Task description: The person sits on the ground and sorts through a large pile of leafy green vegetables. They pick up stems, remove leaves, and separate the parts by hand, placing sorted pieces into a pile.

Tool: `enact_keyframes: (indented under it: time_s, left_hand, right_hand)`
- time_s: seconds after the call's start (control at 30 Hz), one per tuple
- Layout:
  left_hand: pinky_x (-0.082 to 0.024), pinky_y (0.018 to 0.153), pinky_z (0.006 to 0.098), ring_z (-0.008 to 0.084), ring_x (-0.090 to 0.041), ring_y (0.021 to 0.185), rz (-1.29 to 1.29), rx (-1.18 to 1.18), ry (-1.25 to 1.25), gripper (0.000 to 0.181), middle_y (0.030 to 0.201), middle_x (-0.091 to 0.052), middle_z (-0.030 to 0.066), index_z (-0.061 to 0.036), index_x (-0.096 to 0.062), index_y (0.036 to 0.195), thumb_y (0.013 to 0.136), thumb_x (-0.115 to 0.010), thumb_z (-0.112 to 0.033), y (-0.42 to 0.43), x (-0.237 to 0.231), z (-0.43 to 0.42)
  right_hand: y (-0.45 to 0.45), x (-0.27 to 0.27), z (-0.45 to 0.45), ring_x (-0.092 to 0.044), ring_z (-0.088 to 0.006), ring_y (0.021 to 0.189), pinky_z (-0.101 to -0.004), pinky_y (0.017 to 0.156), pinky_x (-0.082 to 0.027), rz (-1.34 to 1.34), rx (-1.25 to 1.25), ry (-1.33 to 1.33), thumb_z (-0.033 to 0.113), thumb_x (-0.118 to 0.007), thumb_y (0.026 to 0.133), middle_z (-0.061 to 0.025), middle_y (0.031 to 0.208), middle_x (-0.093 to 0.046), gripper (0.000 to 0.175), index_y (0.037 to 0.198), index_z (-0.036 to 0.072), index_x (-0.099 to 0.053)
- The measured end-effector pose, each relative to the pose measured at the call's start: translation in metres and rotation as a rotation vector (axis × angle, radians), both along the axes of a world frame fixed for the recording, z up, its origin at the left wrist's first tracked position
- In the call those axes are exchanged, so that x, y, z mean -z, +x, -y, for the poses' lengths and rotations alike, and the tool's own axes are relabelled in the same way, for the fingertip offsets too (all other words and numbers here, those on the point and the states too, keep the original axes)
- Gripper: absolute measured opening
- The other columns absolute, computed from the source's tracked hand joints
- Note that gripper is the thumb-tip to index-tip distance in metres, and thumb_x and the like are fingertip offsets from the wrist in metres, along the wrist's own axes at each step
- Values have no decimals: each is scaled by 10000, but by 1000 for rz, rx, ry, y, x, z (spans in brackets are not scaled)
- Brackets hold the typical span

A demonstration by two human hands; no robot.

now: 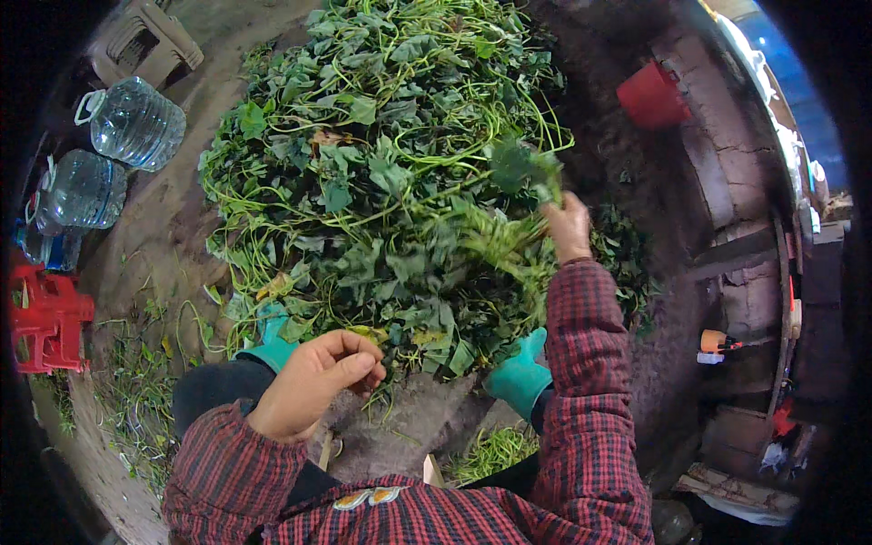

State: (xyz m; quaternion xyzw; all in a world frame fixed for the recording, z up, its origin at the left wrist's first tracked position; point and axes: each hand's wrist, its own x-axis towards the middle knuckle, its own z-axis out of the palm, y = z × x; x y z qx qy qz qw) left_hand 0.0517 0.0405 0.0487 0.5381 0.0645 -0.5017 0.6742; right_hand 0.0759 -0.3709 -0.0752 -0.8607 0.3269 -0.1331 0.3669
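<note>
A large heap of leafy green vines covers the ground before me. My right hand is closed around a blurred bunch of leafy stems at the heap's right side. Near my lap, my left hand is half curled over the heap's near edge; whether something small lies between thumb and fingers cannot be told. On the ground below the heap lies a small pile of thin green stems, close to my green boot.
Large clear plastic bottles stand at the left, with a plastic stool beyond and a red plastic stool nearer. At the right are a red bucket and a brick wall. Loose greens litter the left ground.
</note>
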Motion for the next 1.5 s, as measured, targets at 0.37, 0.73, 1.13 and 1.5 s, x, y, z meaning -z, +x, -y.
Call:
enact_keyframes:
  time_s: [0.37, 0.73, 1.13, 1.5]
  left_hand:
    - [-449, 653, 254, 107, -559, 745, 111, -7, -82, 131, 827, -602, 33, -40, -557, 944, 886, -527, -154, -3, 3, -4]
    - [-447, 667, 264, 121, -545, 732, 67, -28, 0, 116, 826, -592, 45, -31, -543, 931, 871, -538, -130, 2, 7, -6]
    - [-447, 673, 252, 106, -538, 742, -18, -60, 52, 141, 832, -593, 45, -16, -545, 948, 878, -549, -139, 11, 8, -6]
    - [-454, 653, 243, 104, -567, 729, 121, -48, -51, 121, 829, -606, 32, -38, -559, 943, 889, -528, -141, 5, -1, -10]
  right_hand:
    - [-160, 117, -143, -609, -226, 925, -346, 788, -482, -883, -1090, -22, 153, -606, 758, -112, 981, -645, 252, 990, 61, -644]
    - [-20, 108, -27, -598, -187, 721, -334, 647, -493, -71, 170, 120, 174, -572, 822, -96, 847, -633, 258, 995, -12, -612]
    - [21, 106, -23, -525, -177, 479, -341, 468, -434, -715, 121, 418, 208, -575, 813, -139, 638, -585, 269, 772, -58, -575]
    - [2, -97, -57, -409, -96, 572, -281, 542, -356, 511, 4, 358, 213, -479, 860, 15, 625, -420, 182, 737, 79, -472]
